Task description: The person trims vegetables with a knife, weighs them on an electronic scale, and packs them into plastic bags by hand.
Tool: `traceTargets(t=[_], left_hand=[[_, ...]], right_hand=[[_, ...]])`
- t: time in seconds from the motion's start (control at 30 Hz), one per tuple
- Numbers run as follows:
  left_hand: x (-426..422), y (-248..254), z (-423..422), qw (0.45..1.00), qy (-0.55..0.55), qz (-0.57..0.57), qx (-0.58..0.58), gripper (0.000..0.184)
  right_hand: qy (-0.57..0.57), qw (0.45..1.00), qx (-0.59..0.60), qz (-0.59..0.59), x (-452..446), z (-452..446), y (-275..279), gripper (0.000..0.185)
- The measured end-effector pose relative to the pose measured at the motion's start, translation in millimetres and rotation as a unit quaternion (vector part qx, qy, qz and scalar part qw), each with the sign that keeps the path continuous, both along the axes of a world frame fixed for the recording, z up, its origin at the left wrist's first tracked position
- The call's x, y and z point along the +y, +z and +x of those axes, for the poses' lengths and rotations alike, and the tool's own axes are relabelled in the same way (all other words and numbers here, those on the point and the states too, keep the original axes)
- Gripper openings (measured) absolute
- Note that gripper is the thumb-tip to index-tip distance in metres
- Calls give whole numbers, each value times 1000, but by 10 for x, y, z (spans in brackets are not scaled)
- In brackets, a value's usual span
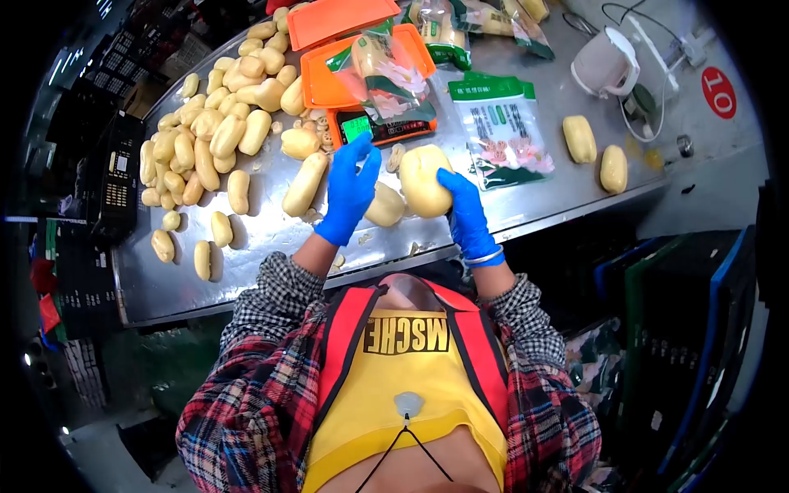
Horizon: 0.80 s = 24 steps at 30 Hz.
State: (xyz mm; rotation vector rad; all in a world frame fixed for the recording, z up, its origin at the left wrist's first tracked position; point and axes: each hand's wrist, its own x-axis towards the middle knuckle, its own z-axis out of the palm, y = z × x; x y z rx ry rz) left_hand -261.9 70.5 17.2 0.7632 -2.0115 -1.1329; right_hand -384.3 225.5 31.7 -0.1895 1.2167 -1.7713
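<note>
My right hand (471,215), in a blue glove, grips a thick pale-yellow lotus root piece (426,181) by its right side, above the front of the metal table. My left hand (352,187), gloved in blue too, is raised with fingers apart and nothing in it, just in front of the display of the digital scale (394,128). An orange tray (316,82) sits on the scale, and a clear bag of lotus root (380,76) lies in it. Between my hands another lotus root piece (385,205) rests on the table. A longer lotus root piece (305,185) lies left of my left hand.
A heap of lotus root pieces (209,123) covers the table's left. A flat printed bag (503,131) lies right of the scale, with filled bags (442,34) behind. Two lotus root pieces (579,139) and a kettle (604,62) with cords are on the right.
</note>
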Motion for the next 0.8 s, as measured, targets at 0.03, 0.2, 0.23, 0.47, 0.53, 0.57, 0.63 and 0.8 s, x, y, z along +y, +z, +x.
traceTargets(t=[0.03,0.2,0.23,0.47,0.53,0.57,0.63,0.8], left_hand=[[87,302,-18,997,-3,-82,6,42],[431,665,56,956,-135,-257,-26,59],[378,626,104,966,-124,-216,-65,59],[-264,-19,437,988,-32,125,-89,40],[-645,-121,449,992,-9,122,-23,46],[-732,-37,404,983,-20,180,-5,48],[-915,211,309,946,-25,323,13,59],[-1547,258,-113,862,-137,486,48,63]], right_hand=[[3,999,29,28,-33,-11,-141,48],[13,995,-92,-25,-153,70,64,47],[31,997,-72,9,-120,32,-33,50],[41,995,-95,8,-12,-100,63,66],[36,991,-132,4,-173,3,169,63],[38,987,-156,-1,-201,-37,209,62],[70,989,-130,-7,-336,-32,343,63],[61,995,-78,-27,-1015,-23,627,62]])
